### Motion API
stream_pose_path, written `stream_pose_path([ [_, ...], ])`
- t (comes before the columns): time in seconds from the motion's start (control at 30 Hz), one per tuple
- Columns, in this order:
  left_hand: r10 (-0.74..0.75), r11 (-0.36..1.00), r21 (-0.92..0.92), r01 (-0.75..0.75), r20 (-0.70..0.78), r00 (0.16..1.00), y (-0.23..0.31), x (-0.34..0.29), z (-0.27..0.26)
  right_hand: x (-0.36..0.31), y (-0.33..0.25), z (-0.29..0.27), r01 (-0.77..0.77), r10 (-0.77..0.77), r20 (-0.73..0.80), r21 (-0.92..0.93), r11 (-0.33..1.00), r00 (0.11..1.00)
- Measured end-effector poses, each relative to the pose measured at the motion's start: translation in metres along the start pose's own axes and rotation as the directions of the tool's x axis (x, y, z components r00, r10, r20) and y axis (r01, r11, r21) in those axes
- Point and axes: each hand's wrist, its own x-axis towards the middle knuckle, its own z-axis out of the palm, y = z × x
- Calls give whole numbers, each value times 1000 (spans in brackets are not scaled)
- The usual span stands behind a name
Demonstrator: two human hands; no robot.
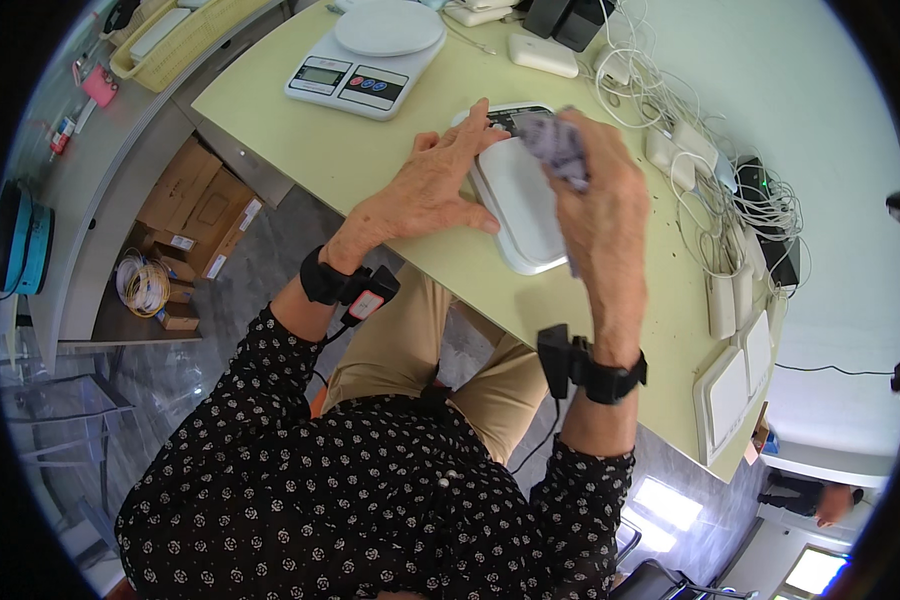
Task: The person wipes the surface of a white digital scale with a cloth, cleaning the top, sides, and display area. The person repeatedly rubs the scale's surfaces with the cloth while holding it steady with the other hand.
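Note:
A white flat scale [521, 205] with rounded corners and a dark panel at its far end lies on the pale green table in front of me. My left hand [431, 190] rests along its left side, fingers and thumb spread against the edge. In my right hand [604, 205] is a crumpled grey-purple cloth [555, 150], pressed over the far right part of the scale. That hand and the cloth hide the scale's right edge and part of its panel. Blur softens the right hand's outline.
A white kitchen scale [368, 62] with a round plate stands at the far left of the table [270, 85]. Tangled white cables [705, 195] and adapters line the right side. Flat white devices [727, 395] lie at the near right corner. A yellow basket [175, 45] sits on the left-hand desk.

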Motion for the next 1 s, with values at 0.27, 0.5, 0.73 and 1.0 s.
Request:
stream_pose_path([
  [0.27, -11, 1000, 4, 11, -56, 998, -6, -1, 8, -22, -17, 32, 13, -22, 195, 47, 999, 981],
  [0.5, 22, 995, 96, -28, 63, 998, 6, -1, -3, -74, -14, -18, 17, -39, 280, 81, 997, 959],
  [0.73, 27, 990, 137, -42, 106, 994, 10, 2, -3, -81, 52, -48, -140, 129, 123, 90, 986, 984],
  [1.0, 30, 988, 148, -45, 104, 994, 11, 0, -2, -75, 29, -54, -484, 498, -13, 216, 848, 867],
])
